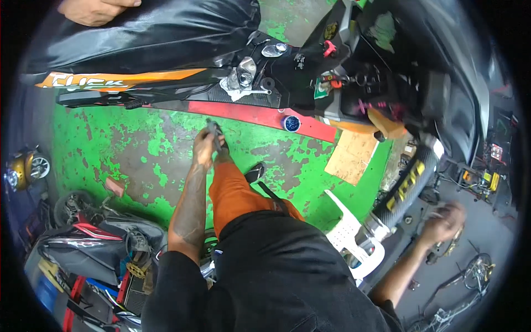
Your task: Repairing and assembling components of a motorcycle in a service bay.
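Observation:
My left hand (203, 150) is out in front of my legs, its fingers closed round a small dark grey object (214, 130) whose kind I cannot make out. Off to the right, my right hand (446, 222) hovers over a dark grey surface (470, 218) strewn with small metal parts and wiring; motion smears its fingers. Across the far side stands a scooter with a black seat (166, 39) and an orange side panel (138, 76). Metal parts (243, 74) and a white cloth (235, 90) lie on its footboard. A carbon-patterned exhaust muffler (407, 180) leans near my right arm.
A round tub with blue contents (291, 123) stands on the red platform (243, 117). Nearby are a wooden board (352, 156) and a white plastic chair (344, 235). Another scooter (94, 249) is at the lower left. Another person's hand (91, 12) rests by the seat.

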Motion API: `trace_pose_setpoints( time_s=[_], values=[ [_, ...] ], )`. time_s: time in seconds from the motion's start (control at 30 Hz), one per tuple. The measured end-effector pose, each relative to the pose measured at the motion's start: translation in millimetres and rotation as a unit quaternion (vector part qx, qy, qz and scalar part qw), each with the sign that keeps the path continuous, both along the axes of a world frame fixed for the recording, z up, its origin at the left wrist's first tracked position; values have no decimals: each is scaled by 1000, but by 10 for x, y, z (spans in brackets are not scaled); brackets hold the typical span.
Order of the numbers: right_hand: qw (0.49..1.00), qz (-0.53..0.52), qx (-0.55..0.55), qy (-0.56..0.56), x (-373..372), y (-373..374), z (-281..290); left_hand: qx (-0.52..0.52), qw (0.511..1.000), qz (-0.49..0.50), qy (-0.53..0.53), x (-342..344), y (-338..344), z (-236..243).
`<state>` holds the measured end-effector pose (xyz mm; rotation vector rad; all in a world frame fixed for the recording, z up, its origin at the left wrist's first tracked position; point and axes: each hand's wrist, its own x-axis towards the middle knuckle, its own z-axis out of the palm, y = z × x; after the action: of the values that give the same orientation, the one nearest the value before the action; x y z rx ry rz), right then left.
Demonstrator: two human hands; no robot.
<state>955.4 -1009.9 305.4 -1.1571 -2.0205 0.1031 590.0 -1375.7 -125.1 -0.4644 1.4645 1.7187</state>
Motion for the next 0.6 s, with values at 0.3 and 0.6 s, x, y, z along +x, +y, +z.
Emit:
trace_pose_setpoints(
  time_s=[0.3,0.6],
  values=[
    [849,36,-472,-236,1657,-1230,-2449,93,966,-238,19,1223,501,298],
    [799,28,-591,-113,1781,-1200,-2448,57,623,-711,322,2048,1843,1373]
  ],
)
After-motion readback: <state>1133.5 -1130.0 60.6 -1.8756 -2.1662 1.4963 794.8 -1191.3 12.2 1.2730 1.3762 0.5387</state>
